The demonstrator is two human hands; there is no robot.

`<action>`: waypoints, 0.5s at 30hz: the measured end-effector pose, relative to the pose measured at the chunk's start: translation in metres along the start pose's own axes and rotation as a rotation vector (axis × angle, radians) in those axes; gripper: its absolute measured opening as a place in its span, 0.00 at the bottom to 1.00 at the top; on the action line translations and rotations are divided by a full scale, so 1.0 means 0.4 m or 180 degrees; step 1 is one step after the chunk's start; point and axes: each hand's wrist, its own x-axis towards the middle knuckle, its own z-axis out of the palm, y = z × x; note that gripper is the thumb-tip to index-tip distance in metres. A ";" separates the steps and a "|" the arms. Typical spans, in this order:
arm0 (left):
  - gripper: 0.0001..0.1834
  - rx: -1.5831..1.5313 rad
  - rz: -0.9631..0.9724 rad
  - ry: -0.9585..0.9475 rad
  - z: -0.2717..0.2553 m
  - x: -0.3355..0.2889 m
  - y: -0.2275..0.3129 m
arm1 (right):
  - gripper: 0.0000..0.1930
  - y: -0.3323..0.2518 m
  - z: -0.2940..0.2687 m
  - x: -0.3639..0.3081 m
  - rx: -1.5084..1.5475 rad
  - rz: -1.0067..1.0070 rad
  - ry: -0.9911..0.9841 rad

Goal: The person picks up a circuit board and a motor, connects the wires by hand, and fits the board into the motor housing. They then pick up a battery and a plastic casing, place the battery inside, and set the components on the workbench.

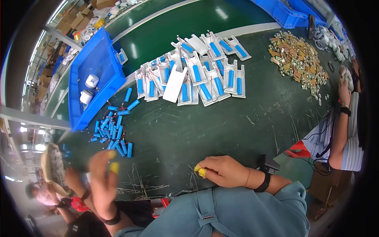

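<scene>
My left hand (pixel 103 179) is raised near the table's front edge, just below a loose heap of blue cylindrical battery cells (pixel 112 130) with thin red wires. It is blurred, but its yellow-covered thumb and fingertip stand apart and nothing shows between them. Further right, my right hand (pixel 227 170) is low over the green tabletop (pixel 177 134), thumb and forefinger pinched together in yellow finger covers. Whatever that pinch may hold is hidden. Beyond both hands lies a pile of white plastic casings (pixel 173 85), most with a blue cell inside.
A blue bin (pixel 98 59) at the left holds two white round parts (pixel 92 81). Small metal and tan pieces (pixel 296 59) are heaped at the far right. A co-worker's arm (pixel 342 126) reaches in at the right edge; another person (pixel 51 193) is at the left.
</scene>
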 end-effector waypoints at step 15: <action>0.11 -0.5500 -0.0154 -0.0294 -0.099 0.089 0.493 | 0.11 -0.003 0.000 0.008 0.0108 -0.0221 0.0106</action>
